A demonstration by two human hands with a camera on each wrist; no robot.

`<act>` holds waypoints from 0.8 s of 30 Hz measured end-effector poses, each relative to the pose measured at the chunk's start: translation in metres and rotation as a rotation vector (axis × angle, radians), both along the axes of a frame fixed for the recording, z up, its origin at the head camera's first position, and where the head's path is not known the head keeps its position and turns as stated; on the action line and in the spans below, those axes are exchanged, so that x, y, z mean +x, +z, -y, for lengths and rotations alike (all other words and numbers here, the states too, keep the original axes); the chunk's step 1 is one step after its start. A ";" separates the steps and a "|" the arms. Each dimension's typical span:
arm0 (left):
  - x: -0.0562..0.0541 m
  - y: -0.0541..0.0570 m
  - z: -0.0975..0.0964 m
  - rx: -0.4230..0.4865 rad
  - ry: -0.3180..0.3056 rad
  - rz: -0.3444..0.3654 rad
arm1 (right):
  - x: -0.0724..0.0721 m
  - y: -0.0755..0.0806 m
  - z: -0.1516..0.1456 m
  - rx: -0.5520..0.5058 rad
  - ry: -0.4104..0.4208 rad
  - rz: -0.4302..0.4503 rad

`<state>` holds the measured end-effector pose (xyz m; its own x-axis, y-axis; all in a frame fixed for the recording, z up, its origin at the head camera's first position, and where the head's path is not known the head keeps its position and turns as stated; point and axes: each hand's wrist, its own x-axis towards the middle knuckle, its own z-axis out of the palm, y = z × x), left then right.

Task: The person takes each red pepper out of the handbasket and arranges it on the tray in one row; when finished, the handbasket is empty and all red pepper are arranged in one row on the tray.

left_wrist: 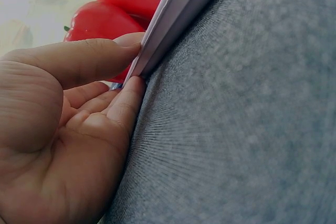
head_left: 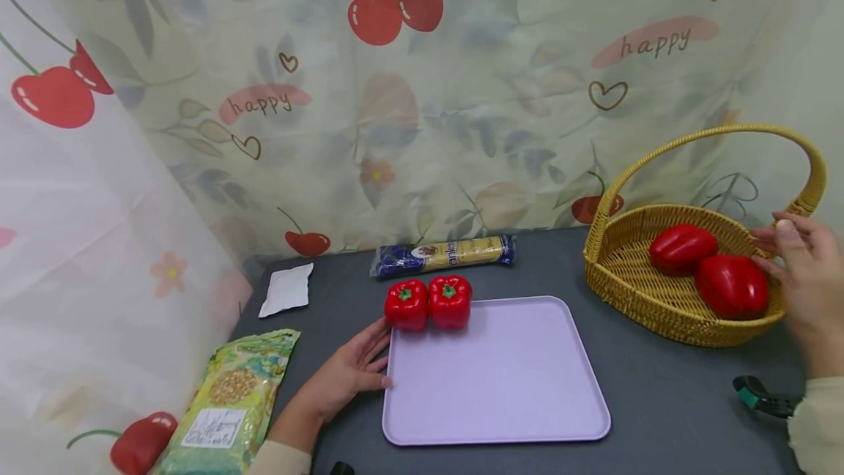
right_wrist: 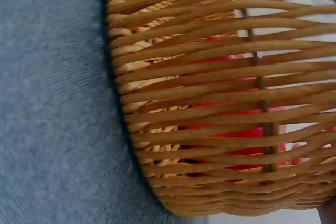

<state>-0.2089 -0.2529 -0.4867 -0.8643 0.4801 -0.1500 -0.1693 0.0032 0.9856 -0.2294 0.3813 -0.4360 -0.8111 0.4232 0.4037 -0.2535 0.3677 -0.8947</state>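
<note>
My left hand (head_left: 352, 369) is at the left edge of a lilac tray (head_left: 501, 380). In the left wrist view its thumb (left_wrist: 113, 51) touches the tray rim, and the other fingers lie along the outer side. Two red bell peppers (head_left: 406, 305) (head_left: 450, 302) stand side by side at the tray's back left corner. My right hand (head_left: 807, 262) is at the right rim of a wicker basket (head_left: 633, 306), beside the handle base, its fingers reaching over the rim. Inside the basket lie two more red peppers (head_left: 683, 249) (head_left: 732, 286). The weave partly hides them in the right wrist view.
A long blue and yellow packet (head_left: 445, 256) lies behind the tray. To the left are a white packet (head_left: 286, 289) and a green bag (head_left: 227, 402) with a label. Patterned cloth (head_left: 461, 130) hangs behind the dark table (head_left: 659, 402). A black strap (head_left: 765, 398) shows by the right wrist.
</note>
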 end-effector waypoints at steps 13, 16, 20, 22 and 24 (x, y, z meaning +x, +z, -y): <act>0.000 0.000 0.001 -0.003 0.001 -0.008 | -0.011 0.005 -0.001 0.574 0.098 0.392; 0.000 -0.001 0.001 -0.007 0.003 -0.010 | -0.016 0.004 0.001 0.721 0.111 0.446; -0.001 -0.002 0.002 -0.016 0.011 -0.009 | -0.021 0.005 0.002 0.813 0.149 0.475; -0.001 -0.002 0.002 -0.021 0.013 -0.010 | -0.022 0.005 0.003 0.826 0.159 0.483; -0.001 -0.001 0.001 -0.025 0.015 -0.009 | -0.022 0.006 0.004 0.833 0.156 0.497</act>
<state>-0.2098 -0.2544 -0.4880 -0.8727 0.4635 -0.1535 -0.1602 0.0253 0.9868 -0.2514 0.3777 -0.4303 -0.9920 0.0317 0.1219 -0.0174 0.9241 -0.3818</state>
